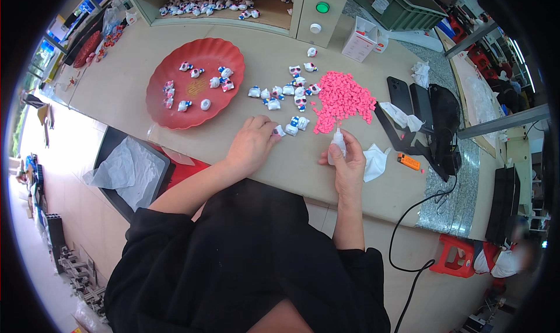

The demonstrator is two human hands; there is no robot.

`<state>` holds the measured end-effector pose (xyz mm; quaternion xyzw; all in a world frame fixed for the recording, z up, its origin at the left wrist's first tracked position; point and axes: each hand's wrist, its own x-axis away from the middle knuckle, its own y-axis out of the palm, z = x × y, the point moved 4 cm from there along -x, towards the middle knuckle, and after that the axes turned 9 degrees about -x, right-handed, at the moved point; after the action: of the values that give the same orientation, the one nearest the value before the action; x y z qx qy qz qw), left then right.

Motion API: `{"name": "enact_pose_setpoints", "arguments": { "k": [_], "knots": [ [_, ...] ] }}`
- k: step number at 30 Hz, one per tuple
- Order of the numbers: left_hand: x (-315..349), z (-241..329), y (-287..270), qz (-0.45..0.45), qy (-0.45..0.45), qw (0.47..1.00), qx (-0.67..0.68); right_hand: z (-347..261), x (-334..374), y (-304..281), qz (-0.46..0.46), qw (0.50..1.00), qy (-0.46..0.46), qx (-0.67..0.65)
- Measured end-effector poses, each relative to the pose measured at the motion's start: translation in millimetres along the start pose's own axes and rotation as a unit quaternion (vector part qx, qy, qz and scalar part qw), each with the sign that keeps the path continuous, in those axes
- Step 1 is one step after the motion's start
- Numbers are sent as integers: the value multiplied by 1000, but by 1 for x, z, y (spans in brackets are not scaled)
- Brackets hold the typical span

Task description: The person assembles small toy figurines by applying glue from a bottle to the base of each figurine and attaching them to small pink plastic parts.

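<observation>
Pale worktop (291,172) curves across the middle of the frame, with workshop floor visible at far left. At lower left, a crumpled plastic sheet (134,167) lies in a dark bin. Left of centre, a scalloped red plate (161,108) carries several small white-and-blue figures (184,106), spaced mostly apart. Near centre, the left hand (251,145) pinches a small white piece (279,131) narrowly between its fingertips, low over the worktop. Just beyond it, more loose figures (272,104) cluster beside a heap of pink bits (347,100). Right of centre, the right hand (347,161) wraps a white squeeze bottle (337,148), nozzle up, by the heap's lower edge; whether the tip touches a bit is too small to tell. For good handling, the pinched piece seems best kept still and turned so its surface is reachable, while the bottle calls for light, even pressure and a nozzle kept clear of the heap, lest stray bits stick. Farther right, a white tissue (375,163) lies just beside the right hand, then an orange lighter (409,161).
</observation>
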<state>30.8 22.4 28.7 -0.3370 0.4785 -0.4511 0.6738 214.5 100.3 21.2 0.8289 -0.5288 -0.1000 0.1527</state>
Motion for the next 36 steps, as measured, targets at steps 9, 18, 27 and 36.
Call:
{"name": "enact_pose_setpoints", "arguments": {
  "k": [9, 18, 27, 36],
  "knots": [
    [3, 5, 14, -77, -205, 769, 601, 4, 2, 2, 54, 997, -18, -46],
    [7, 1, 33, -65, -164, 775, 606, 8, -7, 16, 39, 957, -29, -286],
    [7, -2, 30, -59, -162, 782, 598, 3, -6, 29, 16, 985, -110, -132],
    [8, -1, 32, -42, -172, 799, 574, 7, 7, 31, 10, 974, -225, 26]
  ]
}}
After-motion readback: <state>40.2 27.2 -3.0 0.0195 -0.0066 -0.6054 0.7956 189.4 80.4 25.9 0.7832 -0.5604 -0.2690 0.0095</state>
